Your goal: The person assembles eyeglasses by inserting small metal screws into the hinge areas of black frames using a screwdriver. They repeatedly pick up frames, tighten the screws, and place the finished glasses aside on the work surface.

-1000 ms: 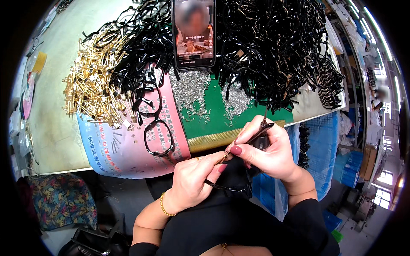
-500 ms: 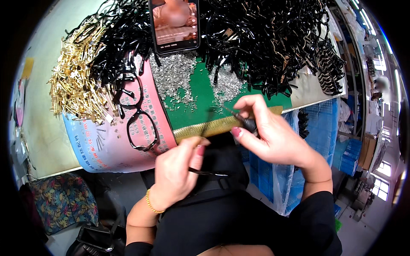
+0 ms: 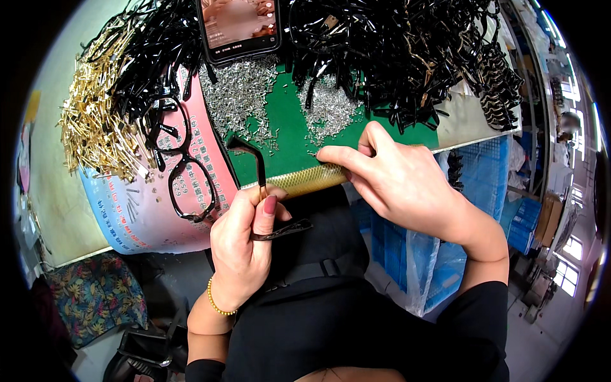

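My left hand (image 3: 242, 239) is closed around a black eyeglass temple (image 3: 260, 167), which points up with its curved end away from me. A second dark temple-like piece (image 3: 289, 229) sticks out to the right below the thumb. My right hand (image 3: 410, 184) is at the near edge of the green mat (image 3: 283, 118), fingers bent, index fingertip close to the nearer pile of small silver metal pieces (image 3: 331, 114). Whatever lies inside its curled fingers is hidden. A black glasses frame (image 3: 184, 155) lies on the pink and blue printed sheet (image 3: 159, 232), left of my left hand.
Heaps of black temples (image 3: 394, 57) cover the back, with gold metal parts (image 3: 95, 121) at far left. A phone (image 3: 245, 51) stands at the back middle. Another silver pile (image 3: 242, 102) lies below it. A gold mesh-patterned strip (image 3: 299, 181) borders the mat; blue crates (image 3: 394, 261) stand right.
My left hand has moved slightly left, and the temple now stands upright in it. My right hand has turned palm-down; the dark-handled screwdriver seen in it before is now out of sight.
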Motion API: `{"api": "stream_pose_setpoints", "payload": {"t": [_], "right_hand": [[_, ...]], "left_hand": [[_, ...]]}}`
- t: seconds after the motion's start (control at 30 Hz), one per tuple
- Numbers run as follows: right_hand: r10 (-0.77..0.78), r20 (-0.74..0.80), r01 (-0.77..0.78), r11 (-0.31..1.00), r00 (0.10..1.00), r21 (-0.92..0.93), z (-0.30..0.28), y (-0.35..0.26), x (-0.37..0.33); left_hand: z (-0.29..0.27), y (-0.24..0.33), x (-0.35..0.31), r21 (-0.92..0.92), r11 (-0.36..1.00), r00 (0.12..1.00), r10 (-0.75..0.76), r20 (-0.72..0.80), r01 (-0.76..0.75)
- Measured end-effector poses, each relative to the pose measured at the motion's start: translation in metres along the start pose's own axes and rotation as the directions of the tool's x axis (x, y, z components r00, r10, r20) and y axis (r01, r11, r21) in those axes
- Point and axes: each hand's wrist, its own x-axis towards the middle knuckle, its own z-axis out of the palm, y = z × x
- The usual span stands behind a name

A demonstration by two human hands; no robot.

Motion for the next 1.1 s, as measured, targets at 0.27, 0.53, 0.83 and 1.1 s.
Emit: {"api": "stream_pose_setpoints", "payload": {"t": [0.27,0.53,0.83,1.1], "right_hand": [[0.006,0.032,-0.006,1.0,0.999,0.001,-0.001,-0.001,0.005],[0.0,0.02,0.001,1.0,1.0,-0.009,0.001,-0.003,0.007],[0.016,0.187,-0.018,1.0,0.982,0.007,-0.009,-0.008,0.016],[-0.058,0.587,-0.563,0.221,0.808,0.797,-0.032,-0.034,0.029]], "left_hand": [[0.002,-0.001,0.002,0.0,1.0,0.999,0.023,-0.04,-0.023],[0.001,-0.001,0.002,0.002,1.0,1.0,0.008,-0.029,-0.008],[-0.001,0.001,0.009,0.186,0.969,0.978,0.184,-0.099,-0.163],[-0.001,-0.005,0.015,0.264,0.943,0.962,0.24,-0.128,-0.201]]}}
